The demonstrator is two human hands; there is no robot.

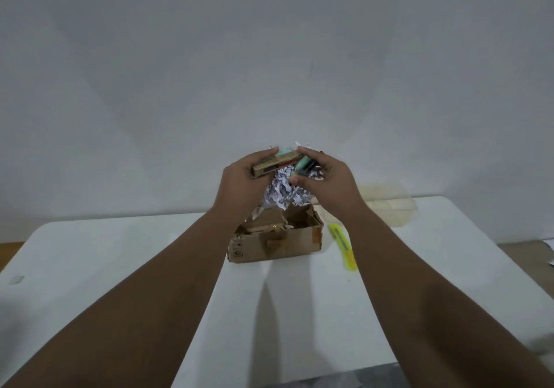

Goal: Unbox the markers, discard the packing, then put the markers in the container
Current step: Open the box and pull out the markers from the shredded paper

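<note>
Both my hands are raised above an open cardboard box (275, 242) on the white table (120, 255). My left hand (239, 183) grips a small tan marker package (275, 164). My right hand (329, 183) is closed on green and dark markers (304, 164) beside it. A bunch of shredded paper packing (284, 192) hangs between and under the two hands, over the box. How many markers are held is hidden by my fingers.
A clear plastic container (386, 207) stands at the back right of the table, against the plain wall. A yellow utility knife (343, 245) lies right of the box. The table's near edge runs along the bottom of the view.
</note>
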